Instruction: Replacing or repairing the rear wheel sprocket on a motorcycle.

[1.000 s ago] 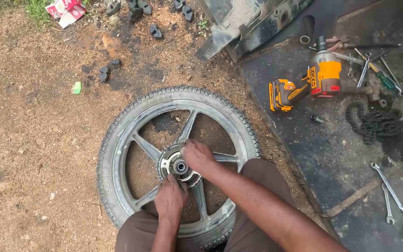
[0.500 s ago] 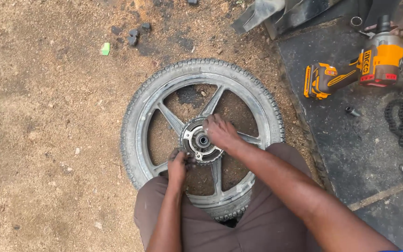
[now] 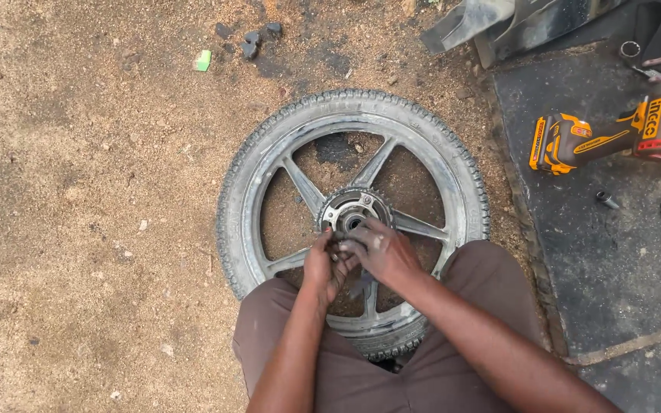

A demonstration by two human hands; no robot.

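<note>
Bare sandy ground [image 3: 78, 229] fills the left and far parts of the scene, with a dark mat [image 3: 598, 252] on the right. A motorcycle wheel [image 3: 353, 222] lies flat on the dirt just beyond the person's knees: knobbly black tyre, dusty grey spokes, a toothed sprocket [image 3: 353, 208] at the hub. On the mat rests an orange and black power tool [image 3: 613, 134]. Both hands meet at the near edge of the sprocket; the left hand [image 3: 321, 264] and right hand [image 3: 380, 248] are curled, fingers pinching something small that I cannot make out.
</note>
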